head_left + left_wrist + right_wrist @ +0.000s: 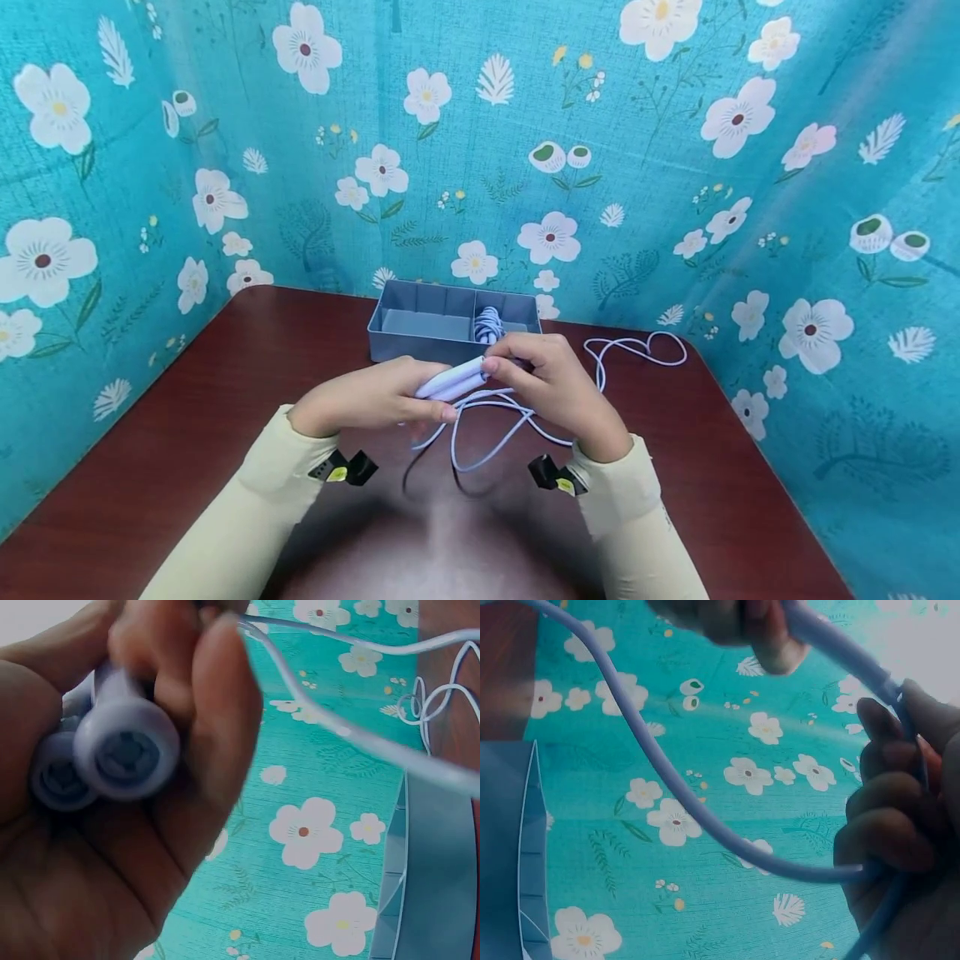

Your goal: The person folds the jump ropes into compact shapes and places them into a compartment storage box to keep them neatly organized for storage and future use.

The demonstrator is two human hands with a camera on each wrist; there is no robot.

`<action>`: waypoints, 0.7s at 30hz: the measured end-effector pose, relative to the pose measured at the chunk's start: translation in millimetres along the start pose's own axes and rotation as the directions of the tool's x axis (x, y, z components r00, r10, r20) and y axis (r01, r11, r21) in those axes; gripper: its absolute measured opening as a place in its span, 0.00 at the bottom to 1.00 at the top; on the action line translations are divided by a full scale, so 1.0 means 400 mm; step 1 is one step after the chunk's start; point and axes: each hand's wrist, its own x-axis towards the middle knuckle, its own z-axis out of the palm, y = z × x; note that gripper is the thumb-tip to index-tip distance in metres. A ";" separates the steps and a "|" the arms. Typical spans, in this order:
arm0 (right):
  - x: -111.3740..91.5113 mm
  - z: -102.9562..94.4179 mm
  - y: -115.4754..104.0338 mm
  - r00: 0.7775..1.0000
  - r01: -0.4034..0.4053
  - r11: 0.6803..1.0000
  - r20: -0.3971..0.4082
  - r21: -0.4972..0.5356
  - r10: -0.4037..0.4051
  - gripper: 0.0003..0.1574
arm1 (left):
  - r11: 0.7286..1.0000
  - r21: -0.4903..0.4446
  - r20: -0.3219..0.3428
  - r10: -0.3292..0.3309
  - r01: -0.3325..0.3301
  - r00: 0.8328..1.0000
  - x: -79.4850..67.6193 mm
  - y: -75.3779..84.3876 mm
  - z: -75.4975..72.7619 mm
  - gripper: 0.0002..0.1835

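Rope handles (454, 381): smooth lilac cylinders, paired; thin cord (662, 766) looped

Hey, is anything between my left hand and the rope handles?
Nothing visible: your left hand grips the two handles directly. Your right hand holds the cord near one end, not in between.

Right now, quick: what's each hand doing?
Left hand: closed, holding two pale purple handles.
Right hand: closed, holding the cord near the handles' ends.
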 end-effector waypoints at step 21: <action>-0.019 -0.067 0.040 1.000 0.018 1.000 -0.010 -0.020 -0.018 0.27 | 0.843 -0.383 -0.406 0.213 -0.377 0.889 -0.098 0.046 -0.060 0.04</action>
